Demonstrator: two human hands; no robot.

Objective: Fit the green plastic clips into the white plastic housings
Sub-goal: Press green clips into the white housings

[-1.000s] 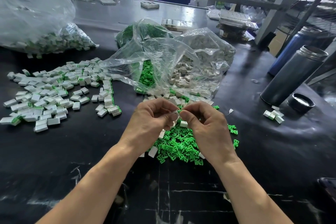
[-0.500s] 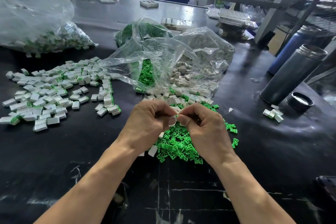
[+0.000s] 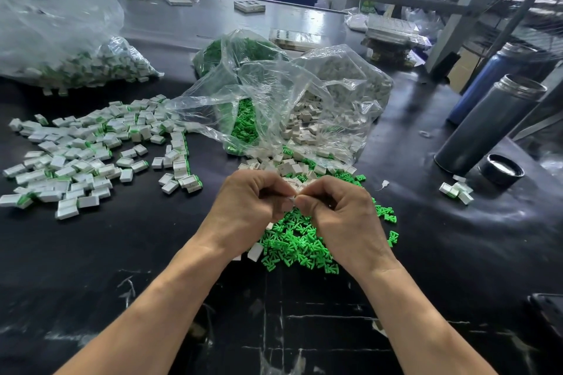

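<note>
Still pinched fingertip to fingertip, left hand (image 3: pixel 249 207) and right hand (image 3: pixel 344 216), each grip on a mostly hidden white housing (image 3: pixel 291 198) above the green clips (image 3: pixel 298 243) on the surface (image 3: pixel 152 253); probably mid-press.

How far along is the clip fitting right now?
Done: a spread of fitted housings lies at left, with a bagful behind. In hand: the left hand and right hand pinch one small white piece between them. Left: loose green clips under the hands, and bags of clips and empty housings.
</note>
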